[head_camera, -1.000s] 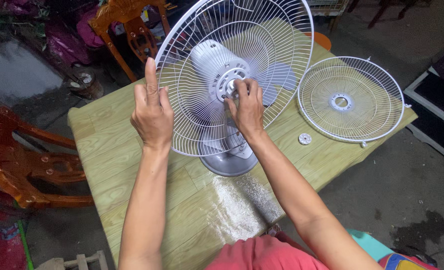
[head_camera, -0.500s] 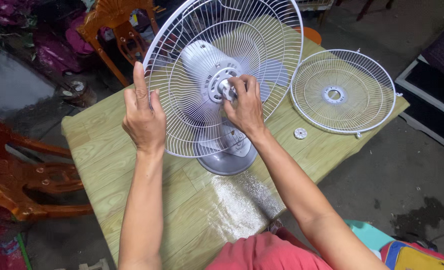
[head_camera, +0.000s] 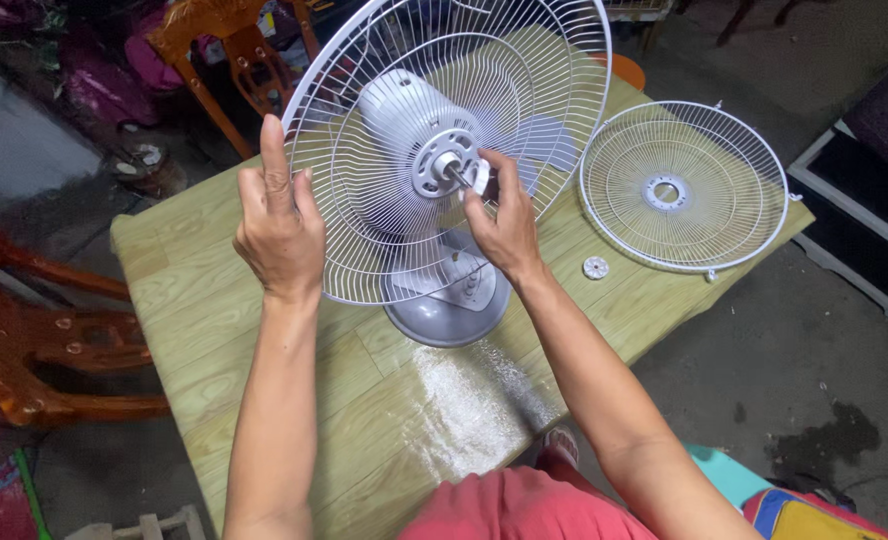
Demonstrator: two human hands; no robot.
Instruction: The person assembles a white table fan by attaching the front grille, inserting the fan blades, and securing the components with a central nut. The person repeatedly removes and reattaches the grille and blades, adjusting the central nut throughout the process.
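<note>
A grey table fan stands on its round base (head_camera: 447, 318) on a light wooden table (head_camera: 224, 330). Its white rear wire guard (head_camera: 384, 215) is fitted around the motor housing (head_camera: 399, 115), and the bare shaft (head_camera: 453, 170) sticks out at the centre. My left hand (head_camera: 276, 225) grips the guard's left rim, index finger pointing up. My right hand (head_camera: 504, 222) holds a small white plastic nut (head_camera: 480, 176) just off the tip of the shaft. A grey fan blade (head_camera: 554, 140) lies on the table behind the guard.
The white front wire guard (head_camera: 684, 190) lies flat on the table's right end, with a small white round cap (head_camera: 594, 267) beside it. Orange wooden chairs stand at the left (head_camera: 44, 350) and behind (head_camera: 234, 50). A dark box (head_camera: 874, 200) sits at the right. The floor is wet concrete.
My right hand has drawn back from the fan's hub with the white nut, leaving the shaft bare. My left hand stays on the guard's rim.
</note>
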